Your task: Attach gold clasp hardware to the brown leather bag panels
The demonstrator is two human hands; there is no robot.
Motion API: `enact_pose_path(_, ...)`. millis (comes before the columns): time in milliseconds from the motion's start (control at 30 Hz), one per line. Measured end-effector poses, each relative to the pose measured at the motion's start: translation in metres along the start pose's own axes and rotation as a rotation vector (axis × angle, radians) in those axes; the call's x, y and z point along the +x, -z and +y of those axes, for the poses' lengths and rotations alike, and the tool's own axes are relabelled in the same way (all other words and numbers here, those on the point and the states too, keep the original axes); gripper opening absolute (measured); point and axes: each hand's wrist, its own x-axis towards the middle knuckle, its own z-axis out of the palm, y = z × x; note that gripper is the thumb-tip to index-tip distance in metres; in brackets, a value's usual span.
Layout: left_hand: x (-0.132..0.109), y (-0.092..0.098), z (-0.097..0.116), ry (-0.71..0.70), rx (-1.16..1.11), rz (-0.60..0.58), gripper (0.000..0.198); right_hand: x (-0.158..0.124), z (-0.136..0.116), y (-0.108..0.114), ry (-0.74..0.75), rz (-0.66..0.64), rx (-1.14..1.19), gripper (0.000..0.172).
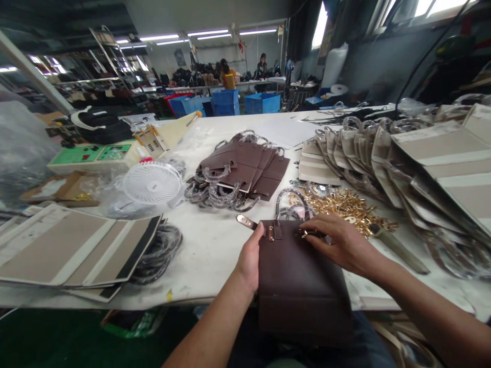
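Observation:
A dark brown bag panel [299,278] rests over the near table edge, its plastic-wrapped handle [279,203] at the top. My left hand [249,260] is closed on the panel's left edge, thumb on the front, beside a strap end with a metal tip [246,221]. To the right of that thumb, a gold fitting [271,233] sits on the panel. My right hand [341,243] pinches a small gold metal fitting [306,233] against the panel's upper right; its fingers partly cover it. Loose gold fittings [349,204] are heaped just behind my right hand.
Brown panels [245,163] with wrapped handles lie mid-table. Beige-lined panels [452,168] stack at right, more panels [76,245] at left. A white fan [152,183], a green-topped machine [94,156] and an olive-handled tool [402,250] also lie around. Two people are far back near blue bins [226,103].

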Motion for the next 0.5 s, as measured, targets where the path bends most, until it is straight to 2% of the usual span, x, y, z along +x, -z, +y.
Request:
enact_pose_path(100, 0.004, 0.002, -0.003, 0.002, -0.036, -0.024, 0.083, 0.001, 0.005, -0.001, 0.028, -0.022, -0.042, 0.022)
enact_pose_path(300, 0.012, 0.008, -0.008, -0.005, -0.227, -0.104, 0.071, 0.001, 0.015, -0.004, 0.129, -0.021, -0.116, 0.023)
enact_pose_path(500, 0.017, 0.01, -0.011, -0.029, -0.257, -0.089, 0.07, 0.005, 0.013, -0.005, 0.14, -0.055, -0.214, 0.022)
